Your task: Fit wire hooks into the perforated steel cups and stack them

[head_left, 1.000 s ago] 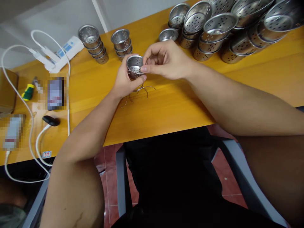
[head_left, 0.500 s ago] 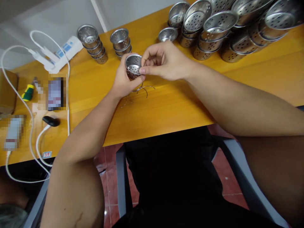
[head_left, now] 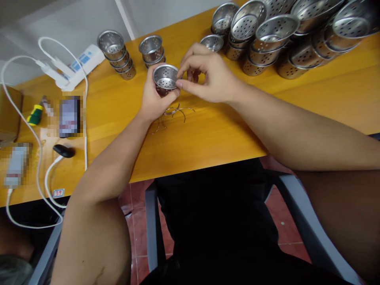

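My left hand [head_left: 154,99] is wrapped round a small perforated metal cup [head_left: 165,83], its open mouth tilted toward me. At the cup's right rim, my right hand [head_left: 204,75] has thumb and forefinger brought together in a pinch. Whatever those fingertips hold, if anything, is too small to make out. Just below the cup, several thin curved wires [head_left: 178,111] lie on the wooden table [head_left: 202,142].
Stacked perforated cups [head_left: 113,47] and a second stack [head_left: 151,49] stand behind my left hand. Many more cups [head_left: 270,39] crowd the back right. A power strip [head_left: 86,63], white cables, a phone [head_left: 69,116] and a yellow-green handled tool [head_left: 35,114] lie left.
The cup has shifted slightly left and turned a little in my left hand. My right hand's fingertips have drawn slightly right, from inside the cup's mouth to its rim.
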A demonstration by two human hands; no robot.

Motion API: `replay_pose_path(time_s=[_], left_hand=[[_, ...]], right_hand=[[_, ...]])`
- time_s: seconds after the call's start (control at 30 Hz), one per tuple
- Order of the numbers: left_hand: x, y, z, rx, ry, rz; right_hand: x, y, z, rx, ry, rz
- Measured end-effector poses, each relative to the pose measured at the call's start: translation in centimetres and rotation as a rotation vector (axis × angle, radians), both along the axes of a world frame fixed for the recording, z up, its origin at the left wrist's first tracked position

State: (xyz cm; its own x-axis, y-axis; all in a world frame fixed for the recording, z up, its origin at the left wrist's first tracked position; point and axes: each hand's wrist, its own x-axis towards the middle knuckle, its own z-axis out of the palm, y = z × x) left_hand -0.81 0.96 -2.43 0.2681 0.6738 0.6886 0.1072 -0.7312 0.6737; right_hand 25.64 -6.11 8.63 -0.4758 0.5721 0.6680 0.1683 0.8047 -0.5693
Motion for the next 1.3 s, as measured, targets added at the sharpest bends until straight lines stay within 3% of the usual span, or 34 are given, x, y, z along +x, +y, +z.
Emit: replay_pose_path(time_s=[0.17,0.43,0.6,0.73,0.9,1.03,1.17,1.3], left_hand=[[0.2,-0.2,0.3,-0.014,-0.02,0.023],[0.1,-0.5,0.6,0.035,0.023,0.052],[-0.2,-1.0,0.9,0.07,0.073,0.066],[-0.3,-0.9,0.9,0.053,0.057,0.007],[0.2,-0.5,0.6,0.077,0.02,0.067],[0.5,-1.1,1.4,0.012,-0.002,0.081],[0.4,-2.1,2.6,-0.055,0.007,0.079],[0.1,-2.3,2.7,-0.035,0.057,0.093]], right_hand=[[0.4,-0.3,0.2,0.106,-0.105,-0.014],[0.8,1.6,-0.9,0.116,-0.128,0.004],[1.4,1.2,0.0,0.086,-0.222,0.009],[1.8,0.5,0.8,0.096,-0.282,0.024],[1.5,1.2,0.3,0.122,-0.186,-0.005],[1.3,1.5,0.0,0.138,-0.213,-0.003],[1.2,1.3,0.0,0.077,-0.18,0.042],[1.3,2.2,-0.6,0.022,-0.16,0.065]])
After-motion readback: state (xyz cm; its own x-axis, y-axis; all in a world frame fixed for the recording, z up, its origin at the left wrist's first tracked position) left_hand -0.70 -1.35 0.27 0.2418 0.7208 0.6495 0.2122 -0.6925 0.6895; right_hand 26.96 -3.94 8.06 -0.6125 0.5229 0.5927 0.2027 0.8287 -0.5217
